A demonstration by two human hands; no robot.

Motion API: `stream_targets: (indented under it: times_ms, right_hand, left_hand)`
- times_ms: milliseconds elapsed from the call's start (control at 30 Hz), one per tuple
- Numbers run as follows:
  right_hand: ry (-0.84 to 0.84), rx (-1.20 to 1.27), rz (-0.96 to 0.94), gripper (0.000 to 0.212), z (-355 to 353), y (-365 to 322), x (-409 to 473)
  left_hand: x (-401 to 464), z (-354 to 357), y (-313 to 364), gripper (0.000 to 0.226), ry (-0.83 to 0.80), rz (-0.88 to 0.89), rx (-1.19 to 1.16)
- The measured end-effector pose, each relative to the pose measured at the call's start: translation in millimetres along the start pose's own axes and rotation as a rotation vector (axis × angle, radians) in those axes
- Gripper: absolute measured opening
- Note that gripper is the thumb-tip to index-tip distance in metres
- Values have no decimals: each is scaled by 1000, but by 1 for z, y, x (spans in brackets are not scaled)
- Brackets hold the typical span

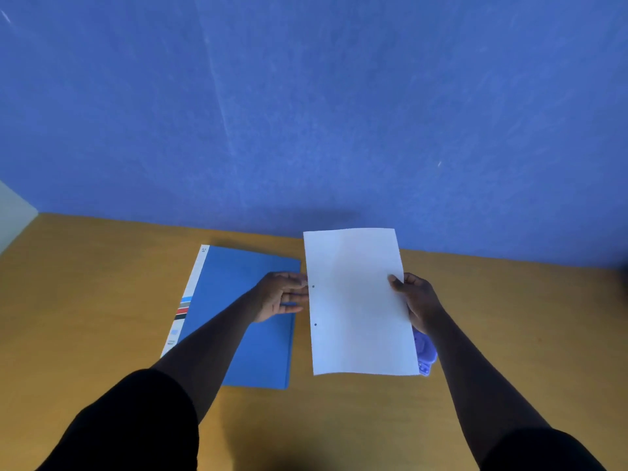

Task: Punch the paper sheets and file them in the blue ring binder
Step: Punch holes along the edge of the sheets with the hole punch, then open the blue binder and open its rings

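Head cam, only view. Purple hole punch (425, 355) mostly hidden behind the paper sheets (356, 300) and the right wrist; only a bit shows at the sheets' lower right corner, shape hard to read. Can't tell how many sheets are in the stack. Both upper arms cut off by the bottom edge, black sleeves.

Sheets held just above the wooden table (85, 300), long axis running away from the person, top edge towards the blue wall (306, 96). Two punched holes along the left long edge.

Right hand (416, 300) pinches the right edge, thumb on top. Left hand (280, 295) at the left edge w/ fingers slack, tips touching the sheets near the upper hole; real grip not clear.

Blue ring binder (238, 300) closed, flat on table just left of sheets, long axis roughly parallel, white striped spine on its left side; left forearm crosses over it.
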State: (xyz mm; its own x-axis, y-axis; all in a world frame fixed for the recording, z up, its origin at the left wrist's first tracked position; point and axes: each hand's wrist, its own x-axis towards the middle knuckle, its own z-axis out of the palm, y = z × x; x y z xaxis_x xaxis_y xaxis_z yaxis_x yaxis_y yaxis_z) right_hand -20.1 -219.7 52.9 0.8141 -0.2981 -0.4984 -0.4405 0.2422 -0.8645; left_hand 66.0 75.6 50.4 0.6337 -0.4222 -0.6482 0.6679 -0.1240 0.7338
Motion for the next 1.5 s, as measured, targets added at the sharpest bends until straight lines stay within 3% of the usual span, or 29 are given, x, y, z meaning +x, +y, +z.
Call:
stream_targets:
  times_ms: [167, 367, 600, 933, 1067, 1200, 1367, 1500]
  right_hand:
    - [137, -41, 88, 25, -7, 26, 14]
    - [192, -311, 78, 23, -12, 46, 36]
    - [191, -839, 46, 27, -17, 48, 51]
    - [303, -975, -9, 26, -14, 47, 50]
    - [246, -976, -58, 38, 14, 50, 37]
    - [129, -979, -102, 35, 71, 65, 13]
    - [13, -988, -131, 36, 148, 88, -17]
    - [37, -981, -54, 49, 196, 103, -40]
  left_hand:
    - [21, 29, -35, 20, 171, -49, 222]
    - [41, 43, -51, 10, 372, -76, 332]
    - [61, 50, -57, 13, 456, -129, 433]
    - [55, 34, -59, 14, 513, -70, 634]
    - [32, 6, -57, 14, 573, 59, 746]
    - [1, -39, -60, 27, 605, 145, 951]
    - [-30, -89, -59, 48, 421, 201, 1496]
    - [-46, -125, -63, 68, 425, 41, 1483]
